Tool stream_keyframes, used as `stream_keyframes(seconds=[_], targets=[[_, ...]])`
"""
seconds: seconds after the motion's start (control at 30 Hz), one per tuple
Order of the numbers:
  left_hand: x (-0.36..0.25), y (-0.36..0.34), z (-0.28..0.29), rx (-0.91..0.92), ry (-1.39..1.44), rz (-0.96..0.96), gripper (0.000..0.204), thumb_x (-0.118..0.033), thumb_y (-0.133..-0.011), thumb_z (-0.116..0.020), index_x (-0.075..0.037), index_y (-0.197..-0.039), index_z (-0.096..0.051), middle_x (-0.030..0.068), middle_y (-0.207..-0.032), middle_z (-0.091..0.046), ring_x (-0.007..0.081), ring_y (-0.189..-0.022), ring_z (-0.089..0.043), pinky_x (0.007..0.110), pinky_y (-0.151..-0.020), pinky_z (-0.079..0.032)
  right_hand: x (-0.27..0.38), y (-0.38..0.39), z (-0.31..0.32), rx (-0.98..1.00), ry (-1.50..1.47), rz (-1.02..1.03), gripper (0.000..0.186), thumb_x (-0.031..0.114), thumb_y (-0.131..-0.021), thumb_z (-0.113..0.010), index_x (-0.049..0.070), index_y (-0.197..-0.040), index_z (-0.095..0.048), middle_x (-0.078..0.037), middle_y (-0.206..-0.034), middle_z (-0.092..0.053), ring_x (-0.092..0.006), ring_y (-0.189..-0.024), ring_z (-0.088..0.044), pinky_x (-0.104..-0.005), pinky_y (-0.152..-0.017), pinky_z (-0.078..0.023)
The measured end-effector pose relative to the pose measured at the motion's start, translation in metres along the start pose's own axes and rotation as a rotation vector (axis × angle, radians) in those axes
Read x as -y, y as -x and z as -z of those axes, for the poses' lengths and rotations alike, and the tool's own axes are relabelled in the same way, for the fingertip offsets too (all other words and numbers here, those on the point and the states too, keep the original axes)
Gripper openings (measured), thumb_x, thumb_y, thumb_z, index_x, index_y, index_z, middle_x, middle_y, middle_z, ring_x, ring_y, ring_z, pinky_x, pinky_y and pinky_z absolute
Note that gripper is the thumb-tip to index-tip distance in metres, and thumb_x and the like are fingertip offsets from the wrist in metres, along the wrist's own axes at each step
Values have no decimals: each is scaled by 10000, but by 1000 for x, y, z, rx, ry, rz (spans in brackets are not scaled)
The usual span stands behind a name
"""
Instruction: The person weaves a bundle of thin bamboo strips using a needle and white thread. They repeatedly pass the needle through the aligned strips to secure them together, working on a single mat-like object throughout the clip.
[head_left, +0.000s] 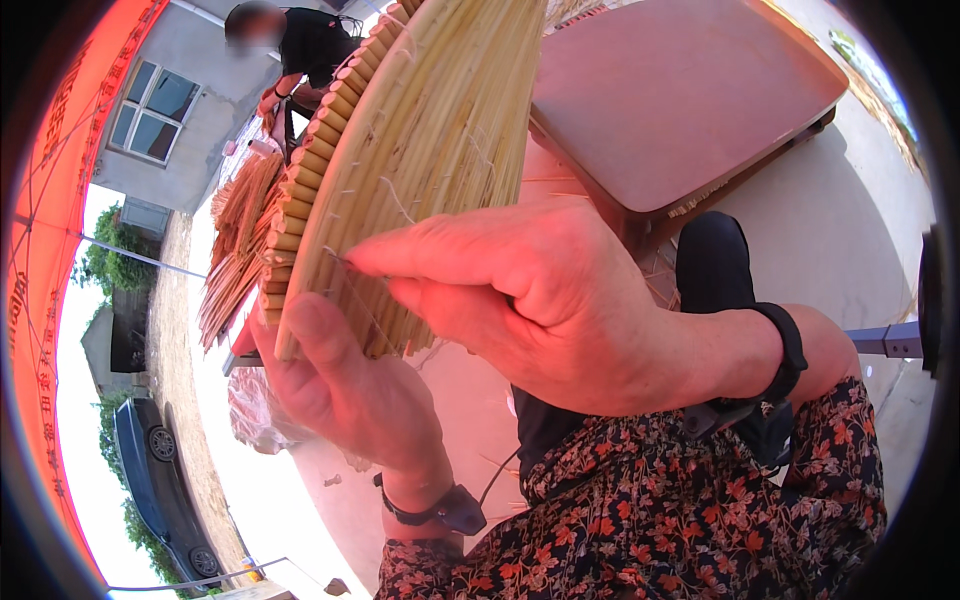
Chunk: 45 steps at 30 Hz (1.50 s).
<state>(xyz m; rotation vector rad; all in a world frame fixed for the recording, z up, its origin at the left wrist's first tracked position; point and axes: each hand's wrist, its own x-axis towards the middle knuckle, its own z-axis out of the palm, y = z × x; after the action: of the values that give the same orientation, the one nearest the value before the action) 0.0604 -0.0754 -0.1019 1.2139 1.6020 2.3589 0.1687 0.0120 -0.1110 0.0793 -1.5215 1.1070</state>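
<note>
Fingers of right hand (pixel 570 300) bunched by thread (pixel 398 203), cannot tell if pinching; clamping reed panel (pixel 430 140) in left hand (pixel 365 395); seemingly part-stitched, tails loose.

Right hand (pixel 560 295) mid-frame, knuckles up, index finger (pixel 440 248) stretched left, thumb close beneath, right wrist (pixel 735 350) at right. Left hand (pixel 350 385) left of centre, thumb up, fingers partly hidden, left wrist (pixel 415 488) below.

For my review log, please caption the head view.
The left hand grips the lower edge of a stitched straw panel; the right hand is at its front, just below a loose thread.
</note>
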Motion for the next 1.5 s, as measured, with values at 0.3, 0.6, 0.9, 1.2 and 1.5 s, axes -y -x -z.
stream_keyframes(seconds=[0.3, 0.6, 0.9, 1.2, 1.5], targets=[[3, 1, 1, 19, -17, -29, 436, -310, -1050, -589, 45, -1298, -537, 142, -1246, -647, 214, -1120, -645, 357, -979, -518, 10, -4, 8, 151, 91, -269, 214, -26, -941, -616, -31, -1132, -711, -90, -784, -698, -97, -651, -653, -249, -560, -501], [14, 18, -8, 77, -125, -122, 423, -278, -1026, -633, 56, -1269, -538, 119, -1173, -642, 167, -1033, -620, 311, -917, -503, 58, -24, 27, 234, 168, -713, 193, 7, -977, -592, -35, -1111, -723, -25, -778, -684, -44, -599, -617, -204, -538, -510], [28, 64, 3, 503, -474, -353, 466, -214, -901, -788, 49, -1245, -617, 186, -1094, -691, 253, -922, -650, 319, -796, -531, 15, 89, 72, -15, -195, -832, 189, -26, -984, -583, -70, -1113, -714, -55, -829, -683, -53, -562, -576, -221, -547, -531], [45, 103, 12, 789, -412, -452, 406, -67, -828, -817, 48, -1151, -600, 210, -1076, -676, 407, -1018, -700, 490, -896, -591, 18, 174, 98, -110, -389, -985, 144, -14, -972, -600, -77, -999, -726, -108, -756, -693, -118, -565, -640, -252, -512, -519], [55, 115, 13, 711, -312, -347, 313, 46, -809, -721, 4, -1112, -652, 179, -1095, -681, 395, -1018, -708, 519, -937, -572, -5, 203, 115, 49, -284, -769, 307, 224, -1029, -626, -50, -954, -741, -92, -707, -702, -131, -535, -639, -253, -526, -500]])
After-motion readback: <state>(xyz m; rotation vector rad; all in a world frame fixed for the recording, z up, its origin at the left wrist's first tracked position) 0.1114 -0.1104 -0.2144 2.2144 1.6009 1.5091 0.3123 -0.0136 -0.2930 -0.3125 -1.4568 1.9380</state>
